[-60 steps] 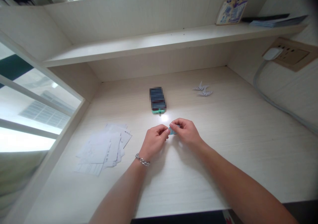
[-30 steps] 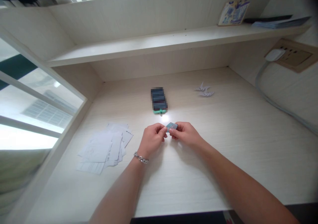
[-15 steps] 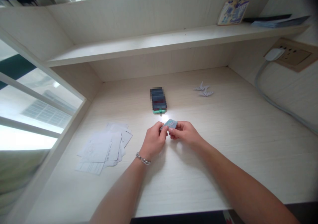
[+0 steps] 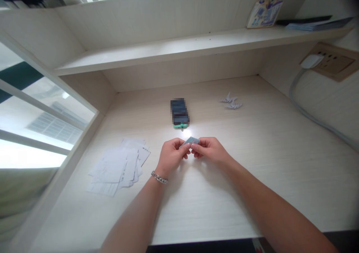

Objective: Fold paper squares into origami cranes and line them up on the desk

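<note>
Between my two hands is a small piece of folded blue-green paper (image 4: pixel 192 140), held just above the desk. My left hand (image 4: pixel 174 154), with a silver chain bracelet at its wrist, pinches the paper's left side between thumb and fingers. Closed on the right side is my right hand (image 4: pixel 209 148), its thumb laid along the near edge. Both thumbs nearly meet in front of the paper and cover part of it. Just beyond lies a phone (image 4: pixel 180 111) with a green edge, its screen blurred out.
Loose white paper sheets (image 4: pixel 112 167) lie in a pile at left. Two small folded paper shapes (image 4: pixel 233 106) sit at the back right. A shelf (image 4: pixel 157 52) spans above, bearing a small printed packet (image 4: pixel 265 14). A plug and cable (image 4: pixel 311 61) are in the right wall socket.
My left hand has shifted slightly, its thumb reaching further along the paper. The paper now looks narrower and more tilted. Both hands keep their hold.
</note>
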Available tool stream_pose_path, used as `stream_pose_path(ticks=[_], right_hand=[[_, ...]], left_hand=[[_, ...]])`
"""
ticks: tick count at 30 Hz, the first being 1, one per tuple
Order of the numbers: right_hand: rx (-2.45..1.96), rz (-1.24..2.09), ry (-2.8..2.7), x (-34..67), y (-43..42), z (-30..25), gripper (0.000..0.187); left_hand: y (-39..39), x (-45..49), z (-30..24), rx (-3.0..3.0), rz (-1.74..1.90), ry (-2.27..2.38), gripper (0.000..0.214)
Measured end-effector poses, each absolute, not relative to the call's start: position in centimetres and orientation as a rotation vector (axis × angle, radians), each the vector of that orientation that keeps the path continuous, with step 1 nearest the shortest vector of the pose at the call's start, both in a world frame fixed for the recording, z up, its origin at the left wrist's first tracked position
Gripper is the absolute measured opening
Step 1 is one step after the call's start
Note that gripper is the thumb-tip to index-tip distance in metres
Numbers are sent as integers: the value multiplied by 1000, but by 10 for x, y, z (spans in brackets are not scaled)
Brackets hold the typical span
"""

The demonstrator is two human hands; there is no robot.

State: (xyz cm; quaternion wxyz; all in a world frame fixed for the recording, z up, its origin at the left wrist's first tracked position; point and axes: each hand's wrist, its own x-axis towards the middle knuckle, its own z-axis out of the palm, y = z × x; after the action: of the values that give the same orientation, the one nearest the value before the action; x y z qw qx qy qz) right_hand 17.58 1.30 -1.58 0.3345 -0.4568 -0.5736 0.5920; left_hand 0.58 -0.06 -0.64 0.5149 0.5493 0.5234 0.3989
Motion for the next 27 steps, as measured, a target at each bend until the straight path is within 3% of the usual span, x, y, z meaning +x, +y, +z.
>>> stream_pose_path(ticks=[12,27], right_hand=[[-1180,1408,-1444,180,15,-10,25],[-1117,1418,-1098,176,14,-12,29]], left_hand=[[-2,1,0,1316,810,1175,31],[8,-5,-7,1153,1152,1345,35]])
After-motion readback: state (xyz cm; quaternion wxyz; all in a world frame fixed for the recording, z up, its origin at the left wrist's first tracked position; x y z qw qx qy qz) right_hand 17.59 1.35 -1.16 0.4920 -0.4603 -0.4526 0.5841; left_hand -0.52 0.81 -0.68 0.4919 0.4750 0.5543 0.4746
